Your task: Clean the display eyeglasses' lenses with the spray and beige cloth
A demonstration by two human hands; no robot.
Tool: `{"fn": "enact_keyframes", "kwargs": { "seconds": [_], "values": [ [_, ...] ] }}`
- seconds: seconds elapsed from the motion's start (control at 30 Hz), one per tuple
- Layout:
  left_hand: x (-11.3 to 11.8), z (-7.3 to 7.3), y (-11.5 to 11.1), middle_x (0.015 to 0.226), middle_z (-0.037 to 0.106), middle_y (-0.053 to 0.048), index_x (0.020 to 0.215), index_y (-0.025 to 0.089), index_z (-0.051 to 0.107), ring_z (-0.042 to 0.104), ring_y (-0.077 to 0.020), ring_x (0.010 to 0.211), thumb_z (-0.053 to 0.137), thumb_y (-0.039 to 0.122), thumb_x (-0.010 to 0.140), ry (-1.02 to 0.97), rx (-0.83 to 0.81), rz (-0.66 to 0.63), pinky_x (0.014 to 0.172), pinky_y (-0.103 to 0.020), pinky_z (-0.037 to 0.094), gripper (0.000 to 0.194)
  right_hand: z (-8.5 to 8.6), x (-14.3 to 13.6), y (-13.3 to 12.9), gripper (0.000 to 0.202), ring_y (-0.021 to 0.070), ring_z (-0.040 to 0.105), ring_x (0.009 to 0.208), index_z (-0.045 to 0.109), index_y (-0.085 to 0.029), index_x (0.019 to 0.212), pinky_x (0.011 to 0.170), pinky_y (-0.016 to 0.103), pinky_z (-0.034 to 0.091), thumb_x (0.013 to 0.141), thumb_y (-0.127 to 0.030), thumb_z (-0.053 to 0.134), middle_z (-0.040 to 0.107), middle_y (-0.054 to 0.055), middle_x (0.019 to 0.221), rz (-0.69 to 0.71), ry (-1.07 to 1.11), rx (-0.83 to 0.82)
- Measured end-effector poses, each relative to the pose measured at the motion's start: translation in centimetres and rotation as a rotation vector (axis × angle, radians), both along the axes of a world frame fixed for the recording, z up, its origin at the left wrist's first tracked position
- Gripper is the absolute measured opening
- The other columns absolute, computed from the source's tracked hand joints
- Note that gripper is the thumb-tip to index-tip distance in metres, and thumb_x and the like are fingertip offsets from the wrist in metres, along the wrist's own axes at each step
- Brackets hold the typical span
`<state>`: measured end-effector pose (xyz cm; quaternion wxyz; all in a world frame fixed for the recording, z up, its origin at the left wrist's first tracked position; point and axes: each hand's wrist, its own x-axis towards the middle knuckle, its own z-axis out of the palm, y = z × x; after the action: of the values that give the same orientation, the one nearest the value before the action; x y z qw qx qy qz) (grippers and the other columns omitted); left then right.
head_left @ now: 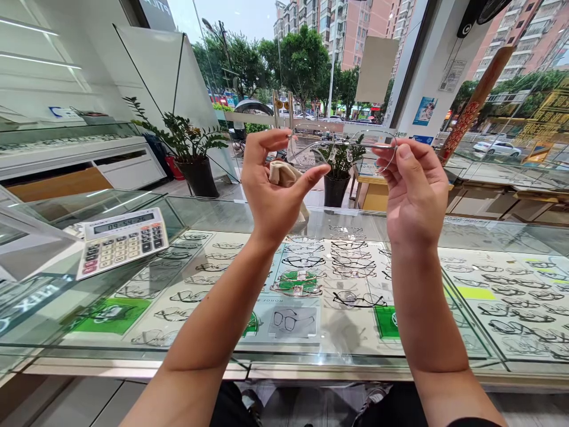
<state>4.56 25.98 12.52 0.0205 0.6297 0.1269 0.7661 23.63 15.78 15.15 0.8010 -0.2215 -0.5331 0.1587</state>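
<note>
A pair of thin-rimmed eyeglasses (338,143) with clear lenses is held up above the glass counter, in front of the window. My right hand (415,193) pinches one end of the frame between thumb and fingers. At the other end, the index finger of my left hand (273,193) touches the frame, its thumb stretched out below. A beige cloth (284,174) is tucked in the curled fingers of my left hand and hangs partly behind it. Thin edges of the frame blend into the background.
Below my hands lies a glass display counter (284,357) holding several rows of eyeglasses (304,261). A calculator (122,242) rests on it at the left. Beyond stand two potted plants (198,177), one behind the eyeglasses, and a street shows through the window.
</note>
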Motion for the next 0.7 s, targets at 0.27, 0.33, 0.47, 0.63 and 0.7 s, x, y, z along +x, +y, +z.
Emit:
{"fn": "enact_keyframes", "kwargs": {
  "seconds": [0.27, 0.33, 0.47, 0.63, 0.7],
  "values": [
    [0.0, 0.36, 0.16, 0.121, 0.067, -0.006, 0.124, 0.035, 0.066, 0.07, -0.0339, 0.118, 0.097, 0.076, 0.065, 0.008, 0.013, -0.005, 0.11, -0.057, 0.057, 0.078, -0.15, 0.45, 0.3, 0.023, 0.0311, 0.076, 0.13, 0.078, -0.032, 0.105, 0.11, 0.05, 0.062, 0.096, -0.053, 0.077, 0.081, 0.002, 0.113, -0.08, -0.074, -0.041],
    [0.01, 0.36, 0.13, 0.121, 0.066, -0.006, 0.125, 0.035, 0.066, 0.071, -0.0337, 0.117, 0.096, 0.075, 0.067, 0.014, 0.011, -0.01, 0.109, -0.057, 0.058, 0.077, -0.17, 0.5, 0.31, 0.027, 0.0315, 0.077, 0.129, 0.078, -0.032, 0.106, 0.108, 0.049, 0.063, 0.096, -0.057, 0.077, 0.081, 0.002, 0.113, -0.101, -0.079, -0.055],
    [-0.09, 0.24, 0.07, 0.119, 0.066, -0.006, 0.126, 0.037, 0.065, 0.07, -0.0334, 0.116, 0.096, 0.074, 0.069, 0.031, -0.019, -0.046, 0.104, -0.055, 0.06, 0.075, -0.25, 0.65, 0.34, 0.028, 0.0296, 0.077, 0.127, 0.078, -0.032, 0.106, 0.103, 0.047, 0.065, 0.098, -0.058, 0.074, 0.081, 0.002, 0.115, -0.141, -0.119, -0.069],
    [-0.31, 0.36, 0.11, 0.118, 0.065, -0.007, 0.128, 0.037, 0.066, 0.071, -0.0337, 0.114, 0.095, 0.076, 0.069, 0.04, -0.039, -0.073, 0.098, -0.053, 0.061, 0.077, -0.23, 0.69, 0.28, 0.025, 0.0278, 0.079, 0.122, 0.077, -0.032, 0.103, 0.104, 0.047, 0.064, 0.096, -0.056, 0.077, 0.081, 0.001, 0.113, -0.104, -0.111, -0.063],
    [-0.4, 0.41, 0.21, 0.121, 0.065, -0.007, 0.129, 0.038, 0.067, 0.07, -0.034, 0.115, 0.096, 0.076, 0.067, 0.041, -0.039, -0.073, 0.099, -0.054, 0.061, 0.077, -0.19, 0.62, 0.21, 0.023, 0.0267, 0.079, 0.12, 0.077, -0.032, 0.102, 0.107, 0.047, 0.064, 0.095, -0.054, 0.078, 0.081, 0.001, 0.112, -0.085, -0.096, -0.065]
  ]
}}
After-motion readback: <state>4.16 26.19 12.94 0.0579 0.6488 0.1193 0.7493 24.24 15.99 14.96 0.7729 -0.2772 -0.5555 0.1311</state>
